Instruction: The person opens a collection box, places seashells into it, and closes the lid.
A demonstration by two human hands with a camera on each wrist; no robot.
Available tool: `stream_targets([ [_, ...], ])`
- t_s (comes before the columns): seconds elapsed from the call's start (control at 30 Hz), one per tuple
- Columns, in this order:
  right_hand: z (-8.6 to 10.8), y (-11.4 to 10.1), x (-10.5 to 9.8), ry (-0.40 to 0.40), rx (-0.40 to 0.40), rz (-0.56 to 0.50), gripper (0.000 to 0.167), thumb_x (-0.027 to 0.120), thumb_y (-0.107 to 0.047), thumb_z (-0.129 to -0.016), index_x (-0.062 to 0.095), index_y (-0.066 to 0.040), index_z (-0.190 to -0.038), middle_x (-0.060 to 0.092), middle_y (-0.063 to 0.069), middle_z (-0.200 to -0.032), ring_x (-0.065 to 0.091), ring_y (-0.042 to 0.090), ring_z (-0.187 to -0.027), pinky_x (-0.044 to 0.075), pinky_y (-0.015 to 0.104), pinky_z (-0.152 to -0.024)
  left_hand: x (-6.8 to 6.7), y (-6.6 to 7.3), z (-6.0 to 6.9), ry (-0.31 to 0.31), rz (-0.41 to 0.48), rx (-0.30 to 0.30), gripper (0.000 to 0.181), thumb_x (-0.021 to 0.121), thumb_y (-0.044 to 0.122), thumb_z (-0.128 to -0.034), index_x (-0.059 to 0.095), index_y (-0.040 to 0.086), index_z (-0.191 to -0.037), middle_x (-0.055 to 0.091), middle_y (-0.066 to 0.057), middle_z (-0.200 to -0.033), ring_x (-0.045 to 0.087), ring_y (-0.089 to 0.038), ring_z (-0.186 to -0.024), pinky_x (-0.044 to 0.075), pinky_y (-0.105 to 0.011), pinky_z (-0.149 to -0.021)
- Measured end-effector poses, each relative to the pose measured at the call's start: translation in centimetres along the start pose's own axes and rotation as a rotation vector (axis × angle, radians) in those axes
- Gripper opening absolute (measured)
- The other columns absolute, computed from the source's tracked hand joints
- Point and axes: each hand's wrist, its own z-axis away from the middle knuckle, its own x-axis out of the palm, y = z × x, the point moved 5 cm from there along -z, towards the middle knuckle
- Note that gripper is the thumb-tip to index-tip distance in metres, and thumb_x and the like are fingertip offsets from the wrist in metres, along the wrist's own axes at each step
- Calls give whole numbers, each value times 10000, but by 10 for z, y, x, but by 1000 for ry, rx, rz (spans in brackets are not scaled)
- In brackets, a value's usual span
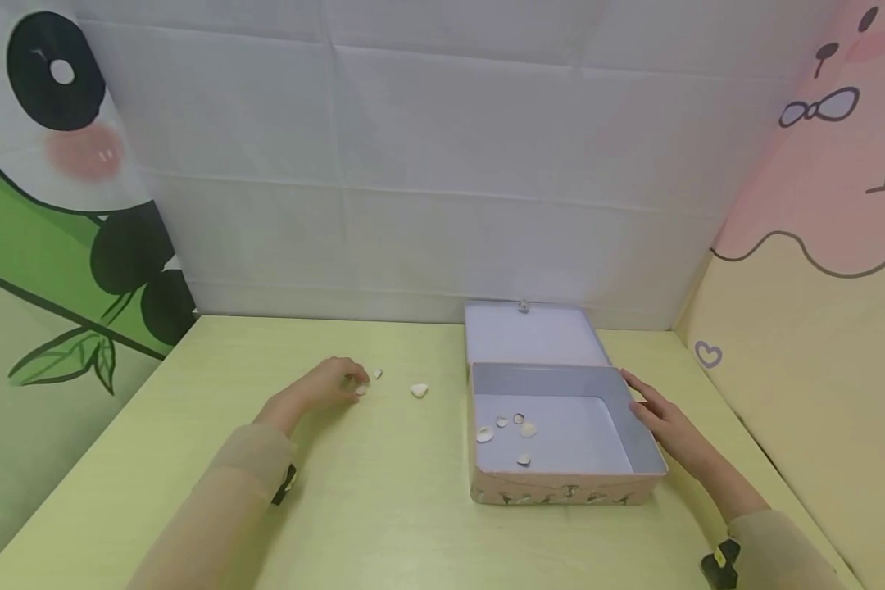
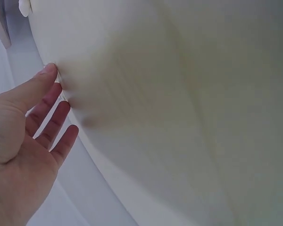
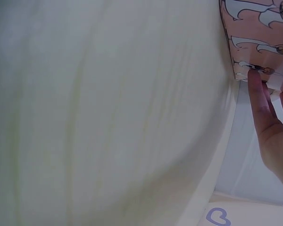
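Observation:
In the head view, my left hand (image 1: 328, 383) is low over the table, its thumb and forefinger around a small white shell (image 1: 361, 391). The left wrist view shows this hand (image 2: 26, 136) with fingertips close together at the table surface; the shell is not clearly visible there. My right hand (image 1: 667, 422) rests with extended fingers against the right side of an open box (image 1: 560, 487). Seen from the right wrist, that hand (image 3: 276, 136) touches the box's patterned pink side (image 3: 262, 40). Several shells, one of them pale (image 1: 528, 429), lie inside the box, mostly at its left.
A tiny shell (image 1: 378, 374) lies just beyond the left fingertips, and a larger white shell (image 1: 419, 391) sits between that hand and the box. The box's lid (image 1: 534, 332) is folded back toward the white cloth wall (image 1: 442, 164). Printed panels flank the yellow table (image 1: 383, 524).

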Motion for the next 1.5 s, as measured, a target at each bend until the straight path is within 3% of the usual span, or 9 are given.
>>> stream_targets([
  [0.23, 0, 0, 0, 1, 0, 5, 557, 368, -251, -1033, 125, -155, -1525, 161, 258, -1528, 343, 488, -1272, 488, 317, -862, 4, -4, -3, -16, -5, -24, 216, 715, 83, -820, 685, 90, -1034, 607, -143, -1165, 516, -379, -1148, 393, -516, -1011],
  [0.6, 0, 1, 1, 0, 7, -12, 554, 368, -253, -1033, 131, -150, -1523, 173, 257, -1524, 345, 467, -1264, 477, 225, -829, 2, 3, 0, -8, -13, -20, 183, 719, 69, -809, 687, 71, -989, 615, -165, -1136, 536, -385, -1124, 410, -508, -993],
  [1.17, 0, -1, 0, 1, 5, -16, 559, 371, -252, -1032, 128, -145, -1523, 168, 257, -1524, 342, 473, -1267, 463, 181, -817, -18, 18, 4, 95, -67, 33, 201, 717, 75, -813, 683, 19, -1003, 673, -93, -982, 586, -310, -969, 466, -467, -884],
  [1.5, 1, -4, 0, 2, 6, -4, 559, 370, -258, -1032, 127, -152, -1524, 156, 251, -1532, 351, 481, -1266, 477, 212, -819, -32, 37, 12, 161, -61, 37, 229, 721, 57, -811, 679, 2, -1029, 668, -107, -986, 576, -330, -975, 460, -477, -884],
])
